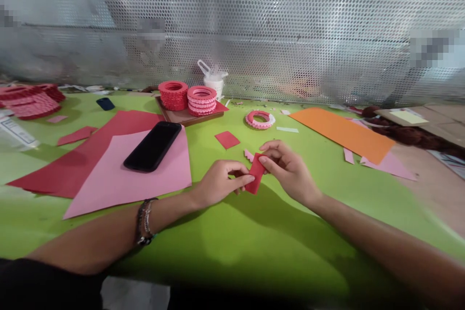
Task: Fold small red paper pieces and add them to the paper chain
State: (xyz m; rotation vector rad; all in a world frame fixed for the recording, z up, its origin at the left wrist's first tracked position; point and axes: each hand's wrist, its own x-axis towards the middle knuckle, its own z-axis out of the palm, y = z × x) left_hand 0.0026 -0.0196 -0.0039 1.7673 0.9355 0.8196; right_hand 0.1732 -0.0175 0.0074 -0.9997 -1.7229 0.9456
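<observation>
Pinching a red paper piece [255,178], both hands' grips sit clamped near a phone [153,146] on pink paper [119,179].

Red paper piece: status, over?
Left hand and right hand both pinch the red paper piece above the green table. Nothing in the way.

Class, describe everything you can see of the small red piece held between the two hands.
The small red piece is a little rectangle of what looks like paper or thin card, plain and matte. It is held just above the green table, tilted, long side running up and down. The left hand pinches its lower left edge; the right hand grips its top. Nothing else touches it.
</observation>
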